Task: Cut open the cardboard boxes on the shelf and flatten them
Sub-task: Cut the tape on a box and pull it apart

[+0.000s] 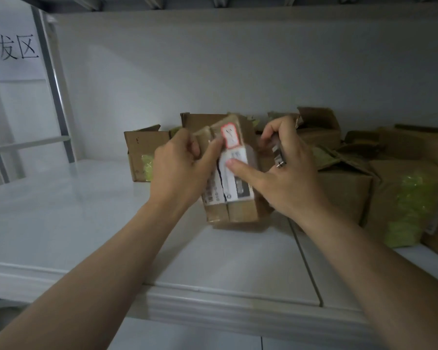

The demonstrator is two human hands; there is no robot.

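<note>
A small brown cardboard box [240,210] with a white shipping label and a red-edged sticker stands on the white shelf [86,210]. Its top is slit along the middle seam. My left hand [180,170] grips the left flap, its thumb lying over the top edge. My right hand [283,178] holds a grey metal utility knife [278,152] in its curled fingers, and its thumb presses on the label of the right flap.
An opened box [142,150] stands behind on the left. Several opened boxes with yellow-green filling [405,210] crowd the right side of the shelf. A metal upright [53,84] rises at the left. The shelf's front edge [213,306] lies near me.
</note>
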